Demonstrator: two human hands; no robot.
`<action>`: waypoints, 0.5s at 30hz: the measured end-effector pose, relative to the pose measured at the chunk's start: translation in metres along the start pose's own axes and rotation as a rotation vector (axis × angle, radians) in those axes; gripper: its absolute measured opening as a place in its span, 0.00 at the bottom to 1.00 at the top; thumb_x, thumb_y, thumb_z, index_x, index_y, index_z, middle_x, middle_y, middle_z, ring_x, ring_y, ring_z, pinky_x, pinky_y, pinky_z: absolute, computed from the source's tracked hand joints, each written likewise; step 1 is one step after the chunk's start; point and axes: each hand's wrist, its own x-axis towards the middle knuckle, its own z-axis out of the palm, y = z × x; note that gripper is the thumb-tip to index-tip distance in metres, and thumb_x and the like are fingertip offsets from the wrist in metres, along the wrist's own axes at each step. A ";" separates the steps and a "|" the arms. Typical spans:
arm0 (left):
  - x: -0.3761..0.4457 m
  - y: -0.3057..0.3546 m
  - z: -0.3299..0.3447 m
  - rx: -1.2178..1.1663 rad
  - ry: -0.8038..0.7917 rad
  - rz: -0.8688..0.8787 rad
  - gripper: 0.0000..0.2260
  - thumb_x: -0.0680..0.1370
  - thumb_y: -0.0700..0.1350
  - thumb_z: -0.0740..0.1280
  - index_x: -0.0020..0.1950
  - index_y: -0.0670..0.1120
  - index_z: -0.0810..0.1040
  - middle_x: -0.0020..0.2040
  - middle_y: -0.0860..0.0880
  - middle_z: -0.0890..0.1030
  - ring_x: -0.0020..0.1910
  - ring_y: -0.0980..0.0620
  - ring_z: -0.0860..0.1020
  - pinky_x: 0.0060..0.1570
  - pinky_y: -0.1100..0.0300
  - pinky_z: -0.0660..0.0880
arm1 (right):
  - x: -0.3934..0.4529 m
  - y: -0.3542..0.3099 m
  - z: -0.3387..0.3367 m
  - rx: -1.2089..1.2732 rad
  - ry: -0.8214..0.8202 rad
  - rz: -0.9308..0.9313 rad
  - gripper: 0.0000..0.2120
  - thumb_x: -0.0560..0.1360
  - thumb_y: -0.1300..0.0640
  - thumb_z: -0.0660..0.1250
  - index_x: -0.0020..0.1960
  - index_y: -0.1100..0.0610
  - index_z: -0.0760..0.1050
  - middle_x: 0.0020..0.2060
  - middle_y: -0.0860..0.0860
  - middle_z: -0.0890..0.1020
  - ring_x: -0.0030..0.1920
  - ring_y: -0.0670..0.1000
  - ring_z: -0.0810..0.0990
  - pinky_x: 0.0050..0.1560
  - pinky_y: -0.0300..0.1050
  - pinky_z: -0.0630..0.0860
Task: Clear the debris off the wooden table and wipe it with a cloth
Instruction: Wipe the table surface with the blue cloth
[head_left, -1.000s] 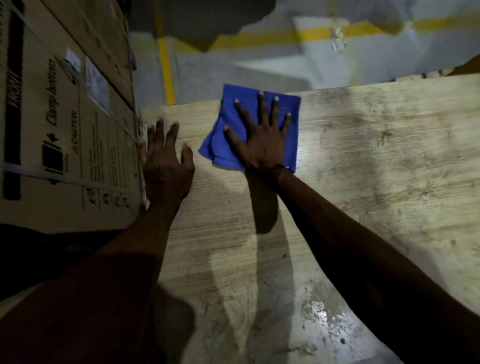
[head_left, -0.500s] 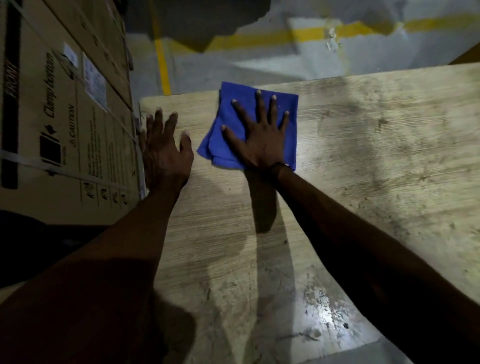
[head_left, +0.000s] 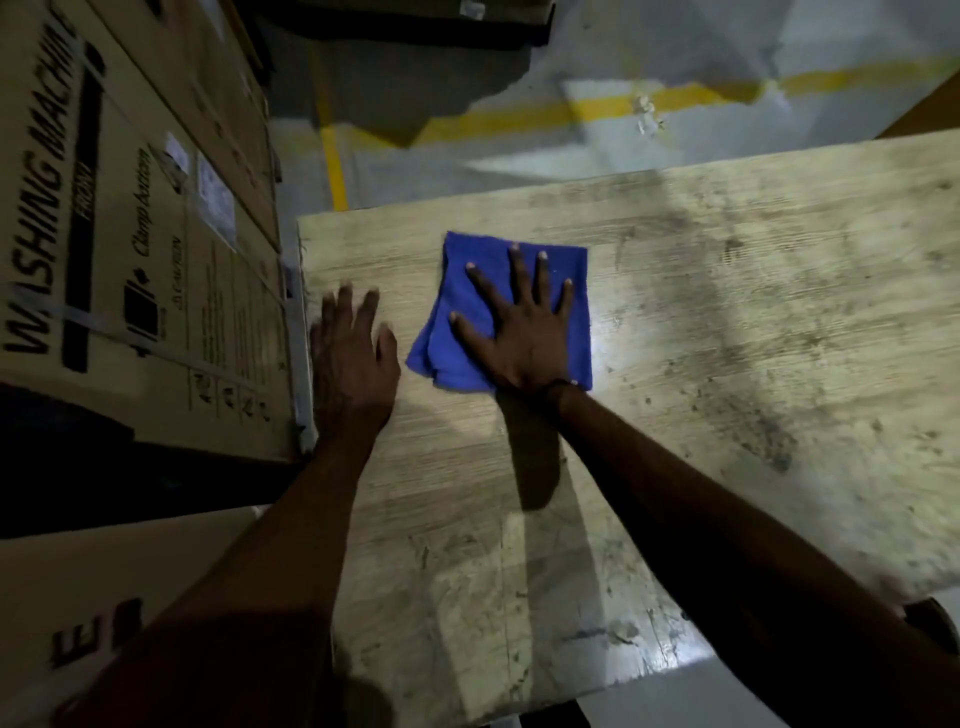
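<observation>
A folded blue cloth (head_left: 457, 280) lies on the stained wooden table (head_left: 727, 312), towards its far left part. My right hand (head_left: 519, 332) presses flat on the cloth, fingers spread and straight. My left hand (head_left: 353, 358) rests flat on the bare wood near the table's left edge, a short way left of the cloth, fingers straight. Dark smudges and scuffs cover the wood to the right and near the front edge.
A tall cardboard washing-machine box (head_left: 130, 260) stands tight against the table's left edge, with another box (head_left: 104, 597) below it. Beyond the far edge lies grey floor with yellow lines (head_left: 597, 111). A dark round object (head_left: 935, 623) shows at the right edge.
The cloth and my right hand have slid a little towards me, away from the far edge. My left hand stays by the left edge. The view has shifted.
</observation>
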 end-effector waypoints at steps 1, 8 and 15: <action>-0.015 -0.001 -0.002 -0.009 0.019 0.017 0.22 0.86 0.48 0.59 0.80 0.46 0.71 0.83 0.43 0.65 0.83 0.41 0.61 0.81 0.44 0.58 | -0.022 -0.010 0.000 0.002 0.004 -0.038 0.35 0.78 0.26 0.54 0.83 0.35 0.57 0.86 0.51 0.49 0.86 0.61 0.42 0.81 0.71 0.42; -0.130 0.009 -0.022 0.022 -0.007 -0.013 0.24 0.85 0.47 0.58 0.82 0.49 0.68 0.85 0.46 0.60 0.84 0.44 0.58 0.81 0.43 0.57 | -0.114 0.013 -0.010 -0.018 0.037 -0.123 0.33 0.78 0.27 0.59 0.81 0.34 0.61 0.86 0.46 0.52 0.86 0.57 0.47 0.81 0.70 0.49; -0.148 0.013 -0.022 -0.007 0.002 -0.030 0.24 0.85 0.48 0.56 0.81 0.48 0.69 0.84 0.45 0.62 0.84 0.44 0.57 0.81 0.42 0.56 | -0.119 -0.017 -0.001 0.009 0.038 -0.014 0.36 0.79 0.27 0.57 0.83 0.36 0.58 0.86 0.52 0.50 0.86 0.62 0.44 0.80 0.72 0.45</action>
